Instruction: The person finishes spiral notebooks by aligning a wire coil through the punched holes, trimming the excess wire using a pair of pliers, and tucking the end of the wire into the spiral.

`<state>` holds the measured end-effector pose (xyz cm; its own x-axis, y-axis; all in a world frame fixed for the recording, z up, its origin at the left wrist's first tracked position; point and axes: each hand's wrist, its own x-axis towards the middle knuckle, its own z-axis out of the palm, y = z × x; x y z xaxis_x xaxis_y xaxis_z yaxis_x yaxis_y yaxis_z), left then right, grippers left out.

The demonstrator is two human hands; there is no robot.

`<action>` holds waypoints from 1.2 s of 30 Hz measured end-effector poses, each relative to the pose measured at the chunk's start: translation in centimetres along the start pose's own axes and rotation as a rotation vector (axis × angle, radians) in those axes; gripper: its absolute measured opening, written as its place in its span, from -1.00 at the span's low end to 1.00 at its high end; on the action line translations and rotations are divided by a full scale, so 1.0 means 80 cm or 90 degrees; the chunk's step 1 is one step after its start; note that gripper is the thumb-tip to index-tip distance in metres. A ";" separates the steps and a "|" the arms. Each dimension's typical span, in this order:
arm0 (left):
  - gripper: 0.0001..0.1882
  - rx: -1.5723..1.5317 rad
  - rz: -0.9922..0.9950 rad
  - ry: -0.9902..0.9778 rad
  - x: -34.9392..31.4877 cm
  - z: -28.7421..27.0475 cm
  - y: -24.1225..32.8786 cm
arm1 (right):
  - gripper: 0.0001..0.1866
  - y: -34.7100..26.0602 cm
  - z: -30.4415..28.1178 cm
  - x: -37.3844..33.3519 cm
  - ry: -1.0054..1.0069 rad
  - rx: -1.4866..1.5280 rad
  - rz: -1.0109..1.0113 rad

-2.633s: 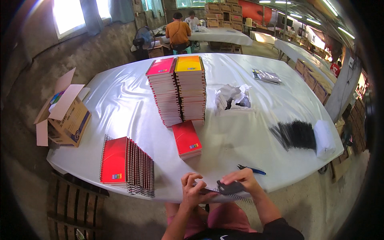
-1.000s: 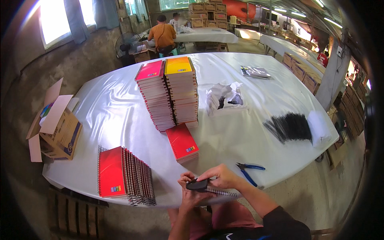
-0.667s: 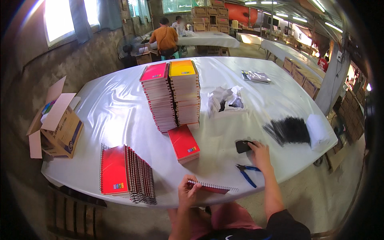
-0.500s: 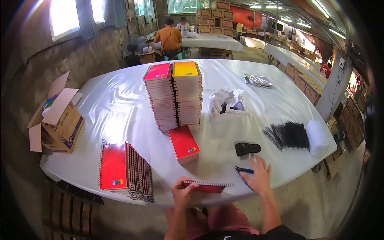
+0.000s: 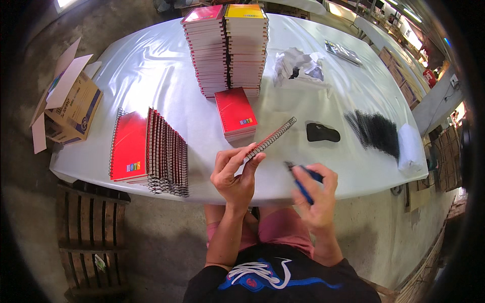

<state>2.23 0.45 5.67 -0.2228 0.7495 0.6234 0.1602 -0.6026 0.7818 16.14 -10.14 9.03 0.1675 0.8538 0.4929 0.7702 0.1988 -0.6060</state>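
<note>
My left hand (image 5: 236, 174) is closed on a red spiral notebook (image 5: 255, 150), held edge-on above the table's near edge. Its wire spiral (image 5: 275, 134) faces up and runs toward the upper right, past the end of the cover. In my right hand (image 5: 318, 194) is a pair of blue-handled cutting pliers (image 5: 306, 184), its dark jaws pointing toward the notebook but apart from it. Beyond my left hand sits a short stack of red notebooks (image 5: 236, 112). To the left stands a row of spiral-bound red notebooks (image 5: 129, 144).
Two tall notebook stacks, pink-topped (image 5: 204, 50) and yellow-topped (image 5: 246, 50), rise at the table's far side. A black pouch (image 5: 322, 132), loose black spirals (image 5: 374, 132) and a white roll (image 5: 409, 146) lie right. An open carton (image 5: 70, 108) stands left; crumpled white wrapping (image 5: 298, 68) lies beyond the pouch.
My right hand has picked the pliers up from the table. My left hand has raised and tilted the notebook so its spiral slants upward. The view has tipped down.
</note>
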 end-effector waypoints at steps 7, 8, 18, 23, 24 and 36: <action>-0.61 0.063 0.080 -0.005 -0.001 0.005 0.007 | -0.55 -0.029 0.006 0.019 -0.015 -0.039 -0.096; -0.60 0.081 0.094 -0.003 -0.001 0.004 0.007 | -0.55 -0.029 0.006 0.019 -0.017 -0.035 -0.093; -0.53 0.092 0.139 -0.024 -0.005 0.002 0.021 | -0.57 -0.031 0.002 0.017 -0.085 -0.014 -0.069; -0.56 0.161 0.246 0.006 -0.014 -0.001 0.013 | -0.51 -0.015 -0.010 0.005 -0.371 0.730 0.353; -0.61 0.156 0.256 0.041 -0.015 0.002 0.013 | -0.49 -0.005 -0.011 0.007 -0.460 1.035 0.439; -0.72 -0.322 -0.317 0.102 -0.006 -0.014 0.019 | -0.51 0.142 0.019 -0.040 -0.158 -0.406 0.195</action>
<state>1.51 -1.13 6.53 -0.2982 0.9417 0.1557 -0.4519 -0.2830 0.8460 23.44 -9.88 -0.37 0.3457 0.9246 0.1601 0.9315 -0.3177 -0.1770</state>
